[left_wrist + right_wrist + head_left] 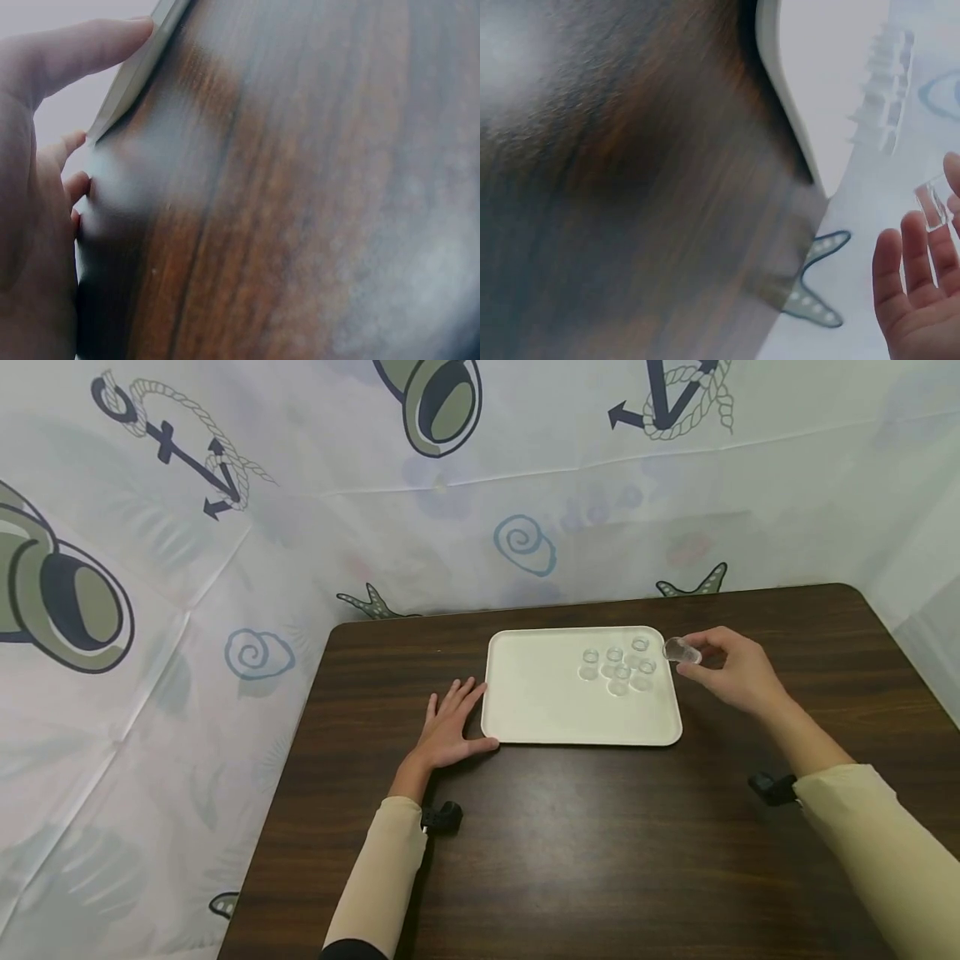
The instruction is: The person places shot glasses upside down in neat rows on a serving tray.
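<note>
A cream tray [540, 702] lies on the dark wooden table, with several small clear cups [618, 674] standing on its right half. Just past the tray's right edge, my right hand [738, 672] pinches another clear cup [684, 651] between thumb and fingers, tilted and held up off the table. In the right wrist view that cup [931, 206] shows at the fingertips, partly cut off by the frame. My left hand [447, 731] lies with spread fingers at the tray's left side. Its thumb touches the near left corner, and the left wrist view shows it against the tray rim [135, 75].
The dark wood table [585, 852] extends around the tray on all sides. Its far edge meets a white printed cloth [442, 552] that hangs behind and to the left. Black wrist cameras sit on both forearms, near the cream sleeves [382, 868].
</note>
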`<action>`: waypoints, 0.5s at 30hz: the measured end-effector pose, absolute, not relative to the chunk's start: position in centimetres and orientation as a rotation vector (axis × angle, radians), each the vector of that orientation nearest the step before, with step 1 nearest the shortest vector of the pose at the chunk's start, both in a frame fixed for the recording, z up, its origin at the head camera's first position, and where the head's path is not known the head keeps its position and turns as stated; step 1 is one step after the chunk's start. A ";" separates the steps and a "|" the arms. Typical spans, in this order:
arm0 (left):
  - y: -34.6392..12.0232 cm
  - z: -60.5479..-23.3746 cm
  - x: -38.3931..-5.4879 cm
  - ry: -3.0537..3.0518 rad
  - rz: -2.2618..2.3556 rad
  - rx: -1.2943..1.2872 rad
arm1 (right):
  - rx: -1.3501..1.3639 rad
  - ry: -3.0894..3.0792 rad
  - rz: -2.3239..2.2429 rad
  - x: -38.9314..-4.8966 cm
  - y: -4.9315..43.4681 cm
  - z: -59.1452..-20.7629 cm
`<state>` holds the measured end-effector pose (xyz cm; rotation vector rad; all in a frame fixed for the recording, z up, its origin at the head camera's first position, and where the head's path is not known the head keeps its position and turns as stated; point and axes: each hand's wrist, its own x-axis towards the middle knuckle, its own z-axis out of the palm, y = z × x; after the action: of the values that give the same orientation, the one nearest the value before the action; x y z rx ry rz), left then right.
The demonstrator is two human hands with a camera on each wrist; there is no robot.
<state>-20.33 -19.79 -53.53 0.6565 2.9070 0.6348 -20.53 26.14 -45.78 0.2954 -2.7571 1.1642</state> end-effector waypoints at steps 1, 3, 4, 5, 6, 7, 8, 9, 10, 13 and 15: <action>-19.8 -53.5 -20.3 2.907 0.633 0.654 | 0.320 -2.754 1.145 -20.6 25.8 -45.7; -19.8 -53.6 -20.3 2.905 0.627 0.649 | 0.383 -2.753 1.085 -20.7 25.1 -45.6; -19.8 -53.6 -20.4 2.903 0.623 0.647 | 0.420 -2.754 1.048 -20.8 24.7 -45.5; -19.8 -53.7 -20.4 2.903 0.618 0.646 | 0.444 -2.760 1.010 -20.8 24.3 -45.4; -19.8 -53.7 -20.4 2.903 0.615 0.645 | 0.474 -2.763 0.969 -20.8 23.9 -45.3; -19.9 -53.7 -20.4 2.902 0.611 0.641 | 0.505 -2.766 0.930 -20.8 23.5 -45.2; -19.9 -53.7 -20.4 2.903 0.609 0.641 | 0.536 -2.772 0.884 -20.9 23.1 -45.2; -19.9 -53.7 -20.4 2.903 0.608 0.639 | 0.568 -2.779 0.843 -20.9 22.7 -45.1; -19.9 -53.7 -20.4 2.903 0.609 0.637 | 0.596 -2.785 0.800 -20.9 22.3 -45.1; -19.8 -53.6 -20.4 2.901 0.620 0.632 | 0.689 -2.785 0.665 -21.1 21.1 -45.2; -19.8 -53.6 -20.4 2.901 0.623 0.628 | 0.759 -2.765 0.583 -21.2 20.3 -45.4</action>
<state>-20.35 -19.78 -53.57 0.6281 2.9009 0.6230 -21.22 20.31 -45.38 0.7588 -2.7647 0.5831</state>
